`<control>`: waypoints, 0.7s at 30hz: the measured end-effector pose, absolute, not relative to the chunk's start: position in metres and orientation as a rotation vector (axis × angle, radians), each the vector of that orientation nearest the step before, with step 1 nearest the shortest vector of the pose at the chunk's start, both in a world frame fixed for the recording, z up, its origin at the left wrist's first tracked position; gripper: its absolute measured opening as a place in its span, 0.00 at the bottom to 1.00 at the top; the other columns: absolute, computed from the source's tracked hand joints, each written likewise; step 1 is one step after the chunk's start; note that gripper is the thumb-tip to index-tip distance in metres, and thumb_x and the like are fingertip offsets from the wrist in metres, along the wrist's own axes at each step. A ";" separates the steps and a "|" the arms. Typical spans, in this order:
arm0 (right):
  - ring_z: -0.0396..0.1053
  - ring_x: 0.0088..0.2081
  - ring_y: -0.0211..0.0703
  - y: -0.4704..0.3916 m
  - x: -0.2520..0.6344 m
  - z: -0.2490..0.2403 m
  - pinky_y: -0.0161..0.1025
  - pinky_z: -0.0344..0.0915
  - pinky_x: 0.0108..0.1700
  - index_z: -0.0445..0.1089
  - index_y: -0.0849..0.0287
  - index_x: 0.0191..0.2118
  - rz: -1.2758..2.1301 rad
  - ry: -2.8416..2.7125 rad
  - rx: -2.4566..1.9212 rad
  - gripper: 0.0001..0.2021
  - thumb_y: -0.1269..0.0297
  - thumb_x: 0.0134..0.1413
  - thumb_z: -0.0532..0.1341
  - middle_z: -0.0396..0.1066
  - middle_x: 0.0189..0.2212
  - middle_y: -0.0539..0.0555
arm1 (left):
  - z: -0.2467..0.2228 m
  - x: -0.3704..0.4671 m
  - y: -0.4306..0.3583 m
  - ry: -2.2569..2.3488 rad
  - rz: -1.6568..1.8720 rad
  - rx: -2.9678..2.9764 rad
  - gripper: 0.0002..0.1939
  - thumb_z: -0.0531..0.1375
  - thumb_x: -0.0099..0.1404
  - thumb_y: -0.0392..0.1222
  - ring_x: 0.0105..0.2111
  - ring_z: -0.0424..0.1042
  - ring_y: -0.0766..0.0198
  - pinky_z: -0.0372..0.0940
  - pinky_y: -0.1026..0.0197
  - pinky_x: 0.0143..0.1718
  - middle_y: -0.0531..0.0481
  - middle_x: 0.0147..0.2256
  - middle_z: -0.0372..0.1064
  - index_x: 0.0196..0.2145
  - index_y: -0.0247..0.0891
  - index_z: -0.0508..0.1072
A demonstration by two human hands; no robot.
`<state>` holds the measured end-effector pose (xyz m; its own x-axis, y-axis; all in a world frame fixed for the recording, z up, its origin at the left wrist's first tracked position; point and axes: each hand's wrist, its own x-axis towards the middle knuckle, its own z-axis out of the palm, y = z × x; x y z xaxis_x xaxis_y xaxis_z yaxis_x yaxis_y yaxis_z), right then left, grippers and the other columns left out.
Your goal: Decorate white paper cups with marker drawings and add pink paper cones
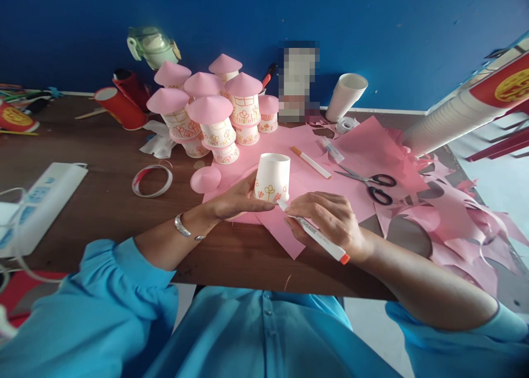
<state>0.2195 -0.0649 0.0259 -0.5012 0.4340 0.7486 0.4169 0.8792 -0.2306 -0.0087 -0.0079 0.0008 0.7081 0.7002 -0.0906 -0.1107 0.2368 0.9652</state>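
Note:
My left hand (237, 196) is closed around the lower left side of a white paper cup (273, 174). Orange and yellow-brown flowers are drawn along the lower part of that cup. In my right hand (326, 218) is a white marker (320, 239) with an orange end, its tip at or close to the cup's lower edge. An orange-ended second marker (311, 163) lies on pink paper (248, 171) behind the cup. Just left of the cup sits a small pink paper cone (205, 179). Several decorated cups with pink cone roofs (210, 111) stand stacked behind.
Black-handled scissors (367, 184) and a glue stick (332, 150) lie right of the cup. Pink scraps (458, 229) cover the right side. A tape roll (152, 181) and a power strip (49, 201) are at left. Stacked white cups (345, 98) stand by the blue wall.

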 end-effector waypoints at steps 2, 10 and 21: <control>0.79 0.31 0.41 -0.065 0.220 0.026 0.38 0.75 0.32 0.68 0.57 0.46 0.028 -2.159 -0.618 0.11 0.77 0.63 0.65 0.79 0.31 0.50 | 0.001 -0.009 -0.008 0.582 0.599 1.210 0.33 0.75 0.58 0.49 0.47 0.73 0.53 0.68 0.46 0.53 0.46 0.45 0.73 0.56 0.41 0.70; 0.78 0.30 0.40 -0.066 0.219 0.027 0.37 0.75 0.31 0.68 0.56 0.45 0.031 -2.147 -0.633 0.11 0.78 0.62 0.64 0.78 0.31 0.49 | 0.001 -0.009 -0.007 0.555 0.630 1.202 0.32 0.75 0.59 0.47 0.47 0.73 0.53 0.68 0.48 0.51 0.46 0.44 0.74 0.57 0.41 0.70; 0.80 0.31 0.43 -0.064 0.222 0.033 0.40 0.79 0.32 0.70 0.56 0.48 -0.022 -2.073 -0.590 0.11 0.75 0.63 0.65 0.79 0.32 0.51 | -0.004 -0.011 -0.006 0.513 0.645 1.123 0.34 0.75 0.59 0.44 0.49 0.76 0.52 0.70 0.47 0.54 0.45 0.47 0.77 0.61 0.43 0.71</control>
